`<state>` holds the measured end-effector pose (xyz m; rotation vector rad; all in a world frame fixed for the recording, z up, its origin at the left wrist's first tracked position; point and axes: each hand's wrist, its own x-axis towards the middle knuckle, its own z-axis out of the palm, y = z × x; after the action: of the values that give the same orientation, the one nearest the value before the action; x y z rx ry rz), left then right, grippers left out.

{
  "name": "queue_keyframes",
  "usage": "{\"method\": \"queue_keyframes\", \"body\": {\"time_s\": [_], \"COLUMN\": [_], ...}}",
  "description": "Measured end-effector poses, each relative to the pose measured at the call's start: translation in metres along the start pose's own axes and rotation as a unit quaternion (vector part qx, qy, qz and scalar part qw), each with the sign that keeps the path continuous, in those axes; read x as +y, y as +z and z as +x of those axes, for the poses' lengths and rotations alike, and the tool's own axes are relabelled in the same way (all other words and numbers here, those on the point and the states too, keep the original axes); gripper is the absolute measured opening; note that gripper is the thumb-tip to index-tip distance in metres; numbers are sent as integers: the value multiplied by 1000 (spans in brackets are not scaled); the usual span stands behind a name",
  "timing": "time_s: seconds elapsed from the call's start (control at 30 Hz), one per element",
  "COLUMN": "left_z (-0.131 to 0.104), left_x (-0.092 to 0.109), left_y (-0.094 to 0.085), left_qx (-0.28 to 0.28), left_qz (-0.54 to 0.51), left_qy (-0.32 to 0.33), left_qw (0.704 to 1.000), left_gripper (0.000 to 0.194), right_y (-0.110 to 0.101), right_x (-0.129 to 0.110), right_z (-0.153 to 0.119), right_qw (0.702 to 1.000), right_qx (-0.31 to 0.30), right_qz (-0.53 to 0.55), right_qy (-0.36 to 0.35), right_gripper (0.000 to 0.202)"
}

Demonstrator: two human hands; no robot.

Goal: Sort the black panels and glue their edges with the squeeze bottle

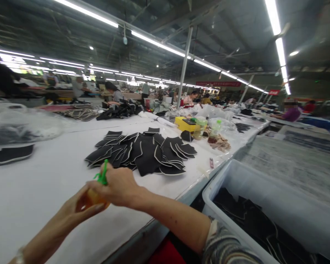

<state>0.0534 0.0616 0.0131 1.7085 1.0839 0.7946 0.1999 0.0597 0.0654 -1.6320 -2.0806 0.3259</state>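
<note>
Looking down from my head camera, I see the long white-topped work table [44, 183] filling most of the view, its near edge running from bottom centre up toward the far right. Off that near edge, low on the right, stands a large translucent white plastic bin [277, 205] with dark cut pieces lying in its bottom. On the table's middle, well beyond my hands, a spread pile of black fabric pieces with white edging [143, 152] fans out toward the far edge. At the left edge lies one single black white-edged piece [11, 154], and behind it a heap of clear plastic bags [22, 124]. Further along, toward the far right corner, sit a yellow box [185, 124] and a clear plastic bottle with a green cap [216, 130], near each other.

My two hands meet close to the near edge. My left hand [77, 209] cups a small orange object [95, 198] from below, fingers wrapped on it. My right hand [118, 187] comes across from the right and closes over its top, pinching a thin green plastic piece [103, 174] that sticks up from it. I cannot tell what the orange object is; my fingers hide most of it. Both hands are clamped on it together, just above the table.
</note>
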Motion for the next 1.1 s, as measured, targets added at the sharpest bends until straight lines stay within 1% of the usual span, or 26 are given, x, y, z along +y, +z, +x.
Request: {"method": "queue_keyframes", "body": {"time_s": [0.03,0.1,0.17,0.2,0.23,0.27,0.3,0.37,0.4,0.43,0.47,0.53,0.57,0.6,0.63,0.67,0.7,0.77,0.8,0.83,0.87,0.93,0.97,1.0,1.03,1.1], "left_z": [2,4,5,6,8,10,11,12,11,9,6,-1,-4,-7,-8,-9,-8,-6,-5,-4,-2,0,1,2,3,4], "left_x": [1,0,-6,-10,-13,-17,-19,-21,-21,-20,-19,-16,-15,-14,-13,-13,-12,-10,-10,-10,-11,-14,-16,-19,-22,-27], "left_y": [-1,1,7,10,11,11,9,0,-6,-13,-18,-27,-29,-30,-30,-29,-28,-24,-20,-16,-10,1,6,10,11,8], "left_qx": [10,67,147,167,165,141,99,-10,-70,-129,-188,-301,-344,-374,-384,-369,-326,-183,-99,-21,43,137,166,175,161,85], "left_qz": [7,38,69,71,57,32,-2,-81,-116,-139,-159,-203,-230,-258,-281,-295,-293,-232,-178,-120,-65,11,25,24,8,-58], "left_qy": [8,14,-2,-10,-11,-8,-5,-6,-16,-32,-50,-82,-93,-97,-93,-80,-60,-14,4,13,15,-4,-18,-30,-35,-26], "left_qw": [1000,997,987,983,985,989,995,997,991,981,968,928,905,886,875,878,897,955,979,992,997,990,986,984,986,994], "left_gripper": [59,60,51,46,41,38,35,31,30,30,32,37,41,46,52,57,61,65,68,69,70,59,49,40,33,25], "right_y": [5,15,24,27,28,29,29,27,26,25,25,24,23,23,23,24,24,28,31,34,38,44,46,47,47,44], "right_x": [-1,-3,-6,-6,-6,-4,-2,4,6,8,9,9,9,9,9,10,11,12,12,11,10,5,3,2,2,5], "right_z": [2,6,8,8,9,9,9,9,8,7,6,3,1,0,0,0,2,6,8,10,12,14,14,14,13,12], "right_qw": [999,997,997,997,998,998,998,998,995,987,973,924,898,881,877,886,906,955,973,984,990,995,996,996,995,988], "right_qx": [29,66,65,58,49,42,35,23,10,-10,-40,-114,-146,-165,-167,-151,-117,-17,29,60,77,74,66,57,47,22], "right_qz": [-11,-21,-34,-40,-42,-40,-29,22,67,126,193,326,377,410,421,413,384,278,216,157,107,50,44,51,69,129], "right_qy": [12,19,-6,-18,-27,-32,-36,-52,-72,-96,-123,-164,-172,-169,-159,-147,-133,-98,-79,-63,-49,-35,-36,-42,-52,-81], "right_gripper": [54,50,44,42,40,38,36,32,32,33,34,34,33,31,30,29,29,28,27,26,25,25,26,26,26,28]}}
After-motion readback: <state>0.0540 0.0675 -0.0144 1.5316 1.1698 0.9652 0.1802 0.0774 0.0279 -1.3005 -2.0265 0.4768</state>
